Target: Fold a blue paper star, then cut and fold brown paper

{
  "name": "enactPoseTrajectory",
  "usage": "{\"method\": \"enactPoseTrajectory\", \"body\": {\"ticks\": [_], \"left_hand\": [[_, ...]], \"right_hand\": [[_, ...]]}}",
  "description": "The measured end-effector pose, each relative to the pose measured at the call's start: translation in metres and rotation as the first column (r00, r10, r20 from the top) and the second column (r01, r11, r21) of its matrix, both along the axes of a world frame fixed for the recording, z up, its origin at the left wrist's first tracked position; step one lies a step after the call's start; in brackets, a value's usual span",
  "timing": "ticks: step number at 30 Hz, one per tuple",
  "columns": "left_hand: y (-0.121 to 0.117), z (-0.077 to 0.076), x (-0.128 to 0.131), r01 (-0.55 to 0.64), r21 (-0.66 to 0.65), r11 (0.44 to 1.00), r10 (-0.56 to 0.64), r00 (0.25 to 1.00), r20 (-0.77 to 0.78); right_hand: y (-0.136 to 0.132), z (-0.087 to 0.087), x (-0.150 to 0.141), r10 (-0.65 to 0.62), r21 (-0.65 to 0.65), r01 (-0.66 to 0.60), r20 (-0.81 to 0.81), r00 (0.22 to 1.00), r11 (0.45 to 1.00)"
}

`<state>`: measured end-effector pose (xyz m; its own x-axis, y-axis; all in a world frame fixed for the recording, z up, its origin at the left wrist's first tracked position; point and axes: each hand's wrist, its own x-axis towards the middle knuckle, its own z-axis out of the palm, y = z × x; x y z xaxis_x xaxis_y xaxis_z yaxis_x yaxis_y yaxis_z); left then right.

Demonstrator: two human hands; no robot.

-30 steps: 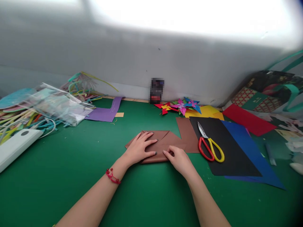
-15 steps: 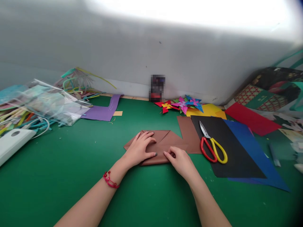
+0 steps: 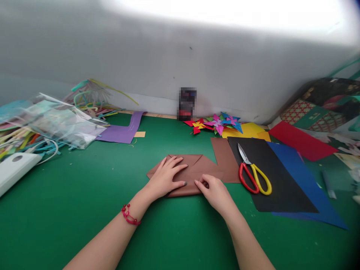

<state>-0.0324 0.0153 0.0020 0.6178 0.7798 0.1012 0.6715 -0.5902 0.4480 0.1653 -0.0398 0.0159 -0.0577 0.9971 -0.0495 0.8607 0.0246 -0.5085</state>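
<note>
A folded sheet of brown paper (image 3: 191, 174) lies on the green table in front of me, with creases and a triangular flap along its far side. My left hand (image 3: 165, 178) rests flat on its left part, fingers spread. At the near right edge, my right hand (image 3: 215, 190) has thumb and fingers pinched together on the paper's rolled fold. Some of the paper is covered by both hands. Right of it sit another brown piece (image 3: 225, 161) and scissors (image 3: 245, 159) with one red and one yellow handle.
The scissors lie on black paper (image 3: 275, 180), over blue paper (image 3: 306, 176). Red paper (image 3: 302, 140) and yellow paper (image 3: 247, 130) are behind. Colourful folded paper stars (image 3: 218, 123) stand near the wall. Purple paper (image 3: 120, 134), a plastic bag (image 3: 64, 120) and a white device (image 3: 18, 170) are left.
The view has shifted slightly, so the surroundings sit a little differently. My left fingers drew closer together and then spread again on the paper. My right hand keeps its pinch.
</note>
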Motion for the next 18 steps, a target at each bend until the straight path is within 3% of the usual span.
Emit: {"method": "enactPoseTrajectory", "body": {"ticks": [7, 18], "left_hand": [[0.001, 0.004, -0.002, 0.037, 0.027, 0.999, -0.035, 0.998, -0.057], [0.002, 0.003, 0.016, -0.049, 0.153, 0.987, 0.057, 0.997, -0.050]], "right_hand": [[0.000, 0.000, 0.000, 0.000, 0.000, 0.000, -0.008, 1.000, 1.000], [0.000, -0.001, 0.001, 0.000, 0.018, 0.000, -0.005, 1.000, 1.000]]}}
